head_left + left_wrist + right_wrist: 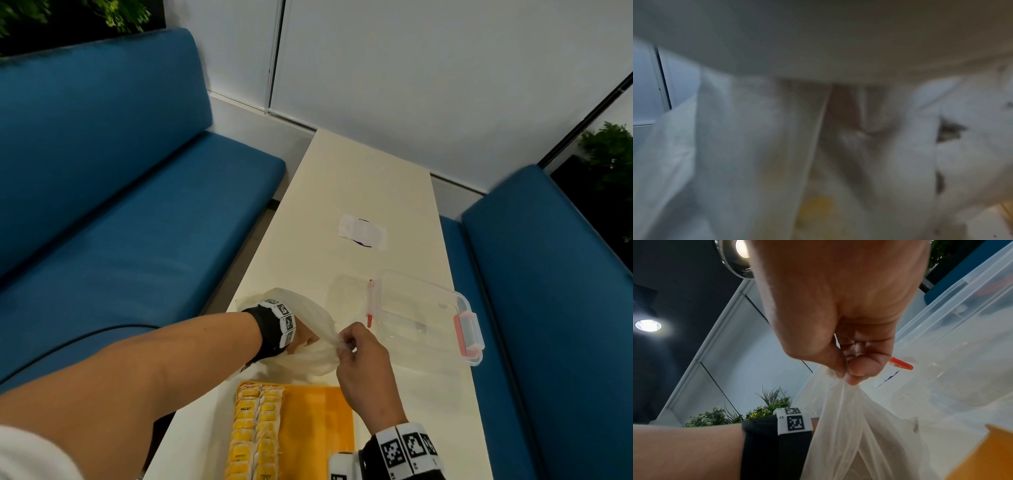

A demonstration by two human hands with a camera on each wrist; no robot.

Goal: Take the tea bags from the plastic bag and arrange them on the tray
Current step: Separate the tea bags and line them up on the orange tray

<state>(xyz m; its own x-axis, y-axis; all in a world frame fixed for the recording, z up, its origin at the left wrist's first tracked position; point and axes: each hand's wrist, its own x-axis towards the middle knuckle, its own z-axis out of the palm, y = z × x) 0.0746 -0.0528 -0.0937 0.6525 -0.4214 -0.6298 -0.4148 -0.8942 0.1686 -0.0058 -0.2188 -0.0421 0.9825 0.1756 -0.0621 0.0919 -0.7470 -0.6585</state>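
**While one hand holds the bag open, the other digs for more tea**

Since the right hand (363, 359) pinches the rim of the plastic bag (318, 325) at mid-frame and lifts it, my guess is it's keeping the mouth open. The left hand (303, 337) is wrist-deep inside, so I can't tell if its fingers have closed on anything. Two neat columns of yellow tea bags (255, 431) already fill the left side of the orange tray (325, 421) at the bottom of the head view, right below the bag on the tabletop (359, 192). Short trip each time.
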